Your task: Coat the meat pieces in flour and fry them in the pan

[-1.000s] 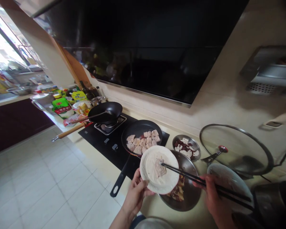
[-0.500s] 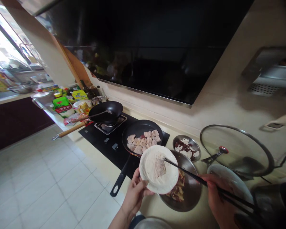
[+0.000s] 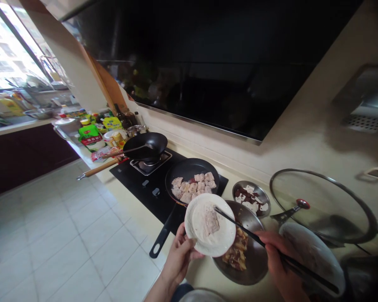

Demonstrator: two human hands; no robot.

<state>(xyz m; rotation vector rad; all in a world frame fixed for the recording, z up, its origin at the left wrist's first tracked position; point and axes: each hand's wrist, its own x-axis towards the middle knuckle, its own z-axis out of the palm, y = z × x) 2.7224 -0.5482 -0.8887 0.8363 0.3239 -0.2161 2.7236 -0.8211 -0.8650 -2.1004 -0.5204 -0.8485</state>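
Note:
My left hand [image 3: 183, 254] grips the lower left rim of a small white plate [image 3: 193, 235], thumb on top. White powder like flour covers the plate, and one coated chunk [image 3: 211, 221] of what looks like meat or fish lies in it. My right hand [image 3: 280, 260] is closed around dark chopsticks [image 3: 253, 235], whose tips touch the chunk's upper edge. Behind the plate, a black frying pan [image 3: 189, 167] holds several similar floured chunks [image 3: 204, 181]. Under the plate and to its right is a steel bowl [image 3: 255, 264] with brownish-yellow food pieces [image 3: 237, 253].
A wok [image 3: 157, 140] sits on the far burner, its wooden handle [image 3: 102, 169] jutting over the counter edge. At right stand a small steel dish [image 3: 266, 197] with dark and white pieces, a glass lid [image 3: 330, 201] and a white bowl [image 3: 318, 247]. A range hood [image 3: 208, 71] hangs above.
The view has shifted slightly, so the stove and dishes sit farther right. Both hands keep their hold, and the chopstick tips stay at the floured chunk.

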